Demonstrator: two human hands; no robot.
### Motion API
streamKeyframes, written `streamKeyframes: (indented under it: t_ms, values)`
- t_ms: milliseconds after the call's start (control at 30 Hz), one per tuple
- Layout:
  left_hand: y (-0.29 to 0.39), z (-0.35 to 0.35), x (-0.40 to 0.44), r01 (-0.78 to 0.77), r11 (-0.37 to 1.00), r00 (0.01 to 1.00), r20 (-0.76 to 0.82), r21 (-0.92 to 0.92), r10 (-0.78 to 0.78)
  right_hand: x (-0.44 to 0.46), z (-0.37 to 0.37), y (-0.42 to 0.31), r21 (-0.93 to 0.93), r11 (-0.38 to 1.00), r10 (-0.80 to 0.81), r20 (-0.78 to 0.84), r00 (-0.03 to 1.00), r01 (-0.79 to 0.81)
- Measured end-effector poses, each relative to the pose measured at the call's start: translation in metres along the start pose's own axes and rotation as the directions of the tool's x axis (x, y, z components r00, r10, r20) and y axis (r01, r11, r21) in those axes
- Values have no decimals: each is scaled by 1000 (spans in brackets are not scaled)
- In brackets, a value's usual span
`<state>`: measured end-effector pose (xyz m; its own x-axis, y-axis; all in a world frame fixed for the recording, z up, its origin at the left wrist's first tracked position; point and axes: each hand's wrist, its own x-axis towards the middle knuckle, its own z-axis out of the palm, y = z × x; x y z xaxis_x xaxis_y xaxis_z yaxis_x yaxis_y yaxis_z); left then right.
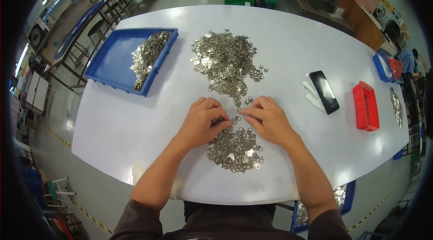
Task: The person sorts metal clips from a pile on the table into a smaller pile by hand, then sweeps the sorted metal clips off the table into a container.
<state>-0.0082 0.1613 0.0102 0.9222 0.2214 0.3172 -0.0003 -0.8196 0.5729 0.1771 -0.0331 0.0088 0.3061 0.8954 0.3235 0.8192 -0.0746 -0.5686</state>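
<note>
Small metal ring-shaped pieces form a large pile (225,59) at the table's middle, tapering toward my hands. A smaller pile (234,150) of the same pieces lies nearer my body. Between the two piles, my left hand (205,120) is closed, its thumb and fingers bent together over the small pile's upper left edge; what they hold is too small to name. Opposite it, my right hand (268,118) has its thumb and index finger apart, the index tip beside a small piece at the big pile's lower tip.
A blue tray (108,62) partly filled with pieces is at the left. Right of the piles are a phone (324,92), a white glove (313,94), a red bin (365,107) and a flat pile (397,107). Another blue tray (349,198) sits below the front edge. A person (408,62) is far right.
</note>
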Motion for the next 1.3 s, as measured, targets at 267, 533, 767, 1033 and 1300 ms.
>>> streamKeyframes:
  t_ms: [267, 533, 767, 1033, 1300]
  values:
    - [12, 5, 3, 20, 994, 997, -83, 108, -11, 8, 5, -4, -121, 993, -5, -69, 998, -3]
    - [3, 6, 4, 45, 993, 992, -121, 110, -32, 8, 3, 6, -101, 994, 30, -199, 980, -51]
    - [-4, 5, 4, 30, 999, 996, -82, 36, -27, 4, -1, 11, -21, 1000, 5, -123, 992, -7]
    - [2, 3, 5, 53, 998, 994, -97, 16, -51, 5, -4, 5, -18, 999, 28, -102, 994, -30]
    - [0, 4, 4, 87, 995, 992, -89, -43, -90, -12, -24, -91, 731, 549, -3, 486, 874, -405]
